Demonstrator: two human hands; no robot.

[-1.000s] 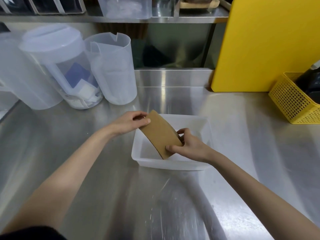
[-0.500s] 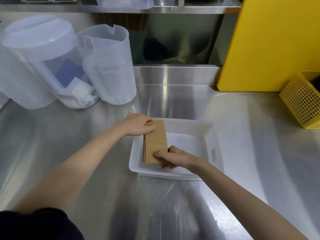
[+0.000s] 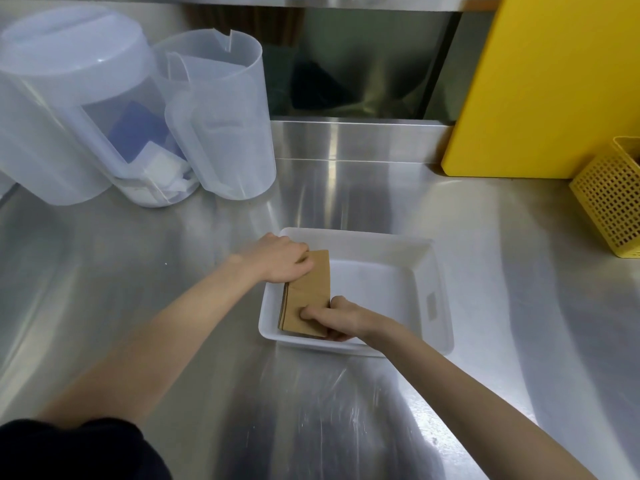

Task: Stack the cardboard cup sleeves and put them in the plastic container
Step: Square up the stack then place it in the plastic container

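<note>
Change: stack of cardboard cup sleeves [image 3: 306, 296], a second ago tilted and held above the plastic container [image 3: 437, 296], now down inside it, lying along the container's left wall.
Meaning for task: placing step judged nearly done; only letting go and withdrawing left, provided no more sleeves wait out of view.
Left hand [image 3: 280, 259]: curled over the far end of the stack at the container's far-left corner, gripping or steadying it; fingertips hidden under the knuckles.
Right hand [image 3: 337, 317]: closed on the near end of the stack, thumb pressed flat on the top sleeve, remaining fingers tucked below.
Container position: on the steel counter [image 3: 485, 393], roughly mid-counter, well clear of the near edge.
Hidden: underside of the stack, so full contact with the container floor impossible to confirm; number of sleeves unreadable, only layered edges on the left side.
Cut off: yellow basket [image 3: 609, 206] at the counter's right edge, yellow board [image 3: 554, 81] at the back right.
Hard to make out: contents of the translucent pitchers [image 3: 221, 116] at the back left.
</note>
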